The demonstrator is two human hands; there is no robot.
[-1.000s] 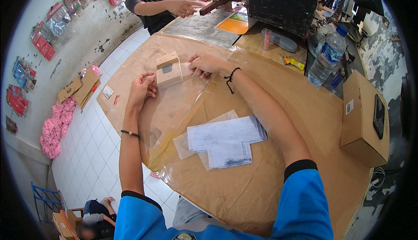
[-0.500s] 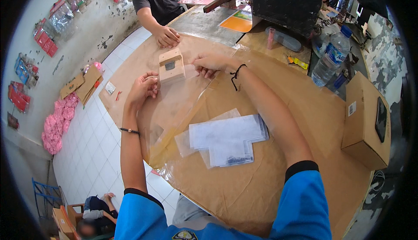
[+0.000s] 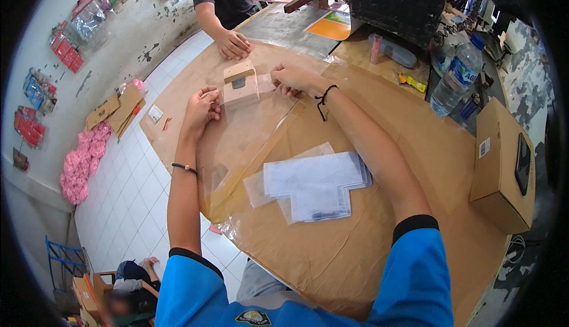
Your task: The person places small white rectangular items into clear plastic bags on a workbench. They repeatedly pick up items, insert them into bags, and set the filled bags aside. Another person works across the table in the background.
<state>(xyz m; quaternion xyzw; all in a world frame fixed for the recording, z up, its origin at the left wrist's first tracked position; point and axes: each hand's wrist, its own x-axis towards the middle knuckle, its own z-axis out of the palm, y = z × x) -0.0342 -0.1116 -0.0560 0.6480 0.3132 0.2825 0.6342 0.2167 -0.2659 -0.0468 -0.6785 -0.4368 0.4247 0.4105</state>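
A small pale wooden block (image 3: 242, 96) with a dark grey inset lies on the brown-covered table ahead of me. At its left side is my left hand (image 3: 203, 111), fingers curled, thumb and fingertips together; what they pinch, if anything, is hidden. My right hand (image 3: 290, 79) is closed at the right of the block. A clear plastic sheet (image 3: 265, 83) runs from the block to its fingertips. Nearer to me, under neither hand, a stack of whitish T-shaped plastic sheets (image 3: 314, 186) rests on the table.
Across the table a co-worker's hand (image 3: 233, 45) lies near the block. At the right stand a water bottle (image 3: 456, 78) and a cardboard box (image 3: 501, 167) with a dark phone-like object on it. A black machine (image 3: 394, 7) stands at the back. Another person (image 3: 133, 288) is at lower left.
The whole view has shifted slightly, so the table's things appear a little further right and higher. Both hands stay beside the block, with the plastic sheet still at my right fingertips.
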